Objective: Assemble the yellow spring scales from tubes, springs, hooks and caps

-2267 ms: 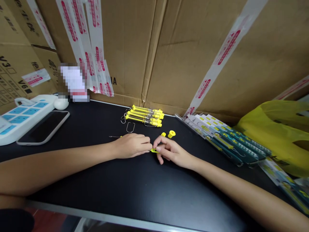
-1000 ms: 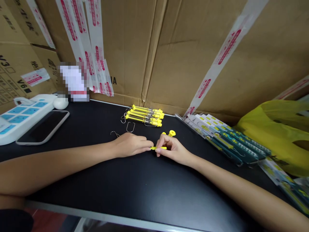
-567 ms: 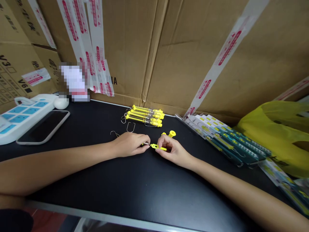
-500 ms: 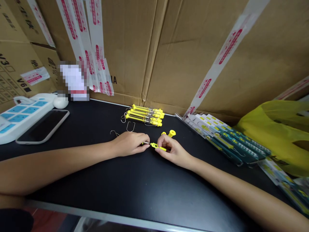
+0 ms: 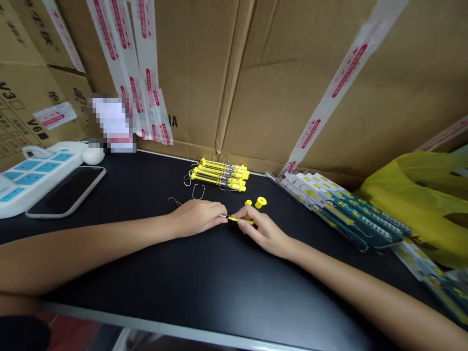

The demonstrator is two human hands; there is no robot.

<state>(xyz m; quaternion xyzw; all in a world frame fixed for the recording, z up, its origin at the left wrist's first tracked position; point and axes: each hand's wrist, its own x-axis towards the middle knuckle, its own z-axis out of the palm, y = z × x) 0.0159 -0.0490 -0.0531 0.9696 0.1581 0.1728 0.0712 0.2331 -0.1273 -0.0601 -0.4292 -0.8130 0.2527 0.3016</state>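
Observation:
My left hand [image 5: 200,216] is closed round a thin metal rod, whose tip shows at the fingertips while a wire hook [image 5: 174,201] sticks out behind the hand. Between thumb and fingers, my right hand [image 5: 263,228] pinches a slim yellow plastic piece [image 5: 234,219], its end meeting the rod. Just beyond the right hand stand a small yellow cap [image 5: 248,202] and a larger flanged yellow cap [image 5: 261,202]. A bent U-shaped wire [image 5: 198,191] lies past the left hand. Farther back is a pile of yellow-ended metal rods with hooks [image 5: 219,174].
On the left are a white power strip [image 5: 44,168] and a phone [image 5: 68,191]. Packaged items [image 5: 340,209] on cards overlap at the right, beside a yellow bag [image 5: 413,195]. Taped cardboard [image 5: 197,73] rises behind the black table [image 5: 204,287].
My right hand has turned the yellow piece, so its flat holed face now shows edge-on. The right fingers have shifted slightly, uncovering the small cap. My left hand stays nearly in place.

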